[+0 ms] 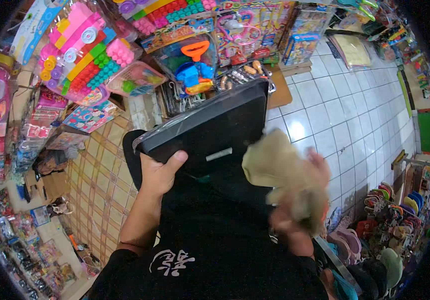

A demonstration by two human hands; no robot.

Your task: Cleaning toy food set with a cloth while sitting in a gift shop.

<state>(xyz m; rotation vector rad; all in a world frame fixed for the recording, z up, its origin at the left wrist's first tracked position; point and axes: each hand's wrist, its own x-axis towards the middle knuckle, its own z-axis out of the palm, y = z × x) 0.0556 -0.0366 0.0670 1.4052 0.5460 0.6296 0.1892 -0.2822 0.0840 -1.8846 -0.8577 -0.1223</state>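
Note:
My left hand [160,170] grips the lower left corner of a black rectangular case or tray [215,131], its thumb on the near face. The case is tilted in front of my body, and clear plastic shows along its far edge. A small pale strip lies across its dark face. To the right of the case, my right hand [293,217] holds a crumpled beige cloth [275,161]. Hand and cloth are blurred, and the cloth reaches close to the case's right side. Whether they touch is unclear.
Packaged toy blocks [83,56] and a bagged toy set with an orange handle [196,71] stand beyond the case. Small packaged goods [23,240] line the left. Sandals [350,243] crowd the lower right, beside white floor tiles [335,112].

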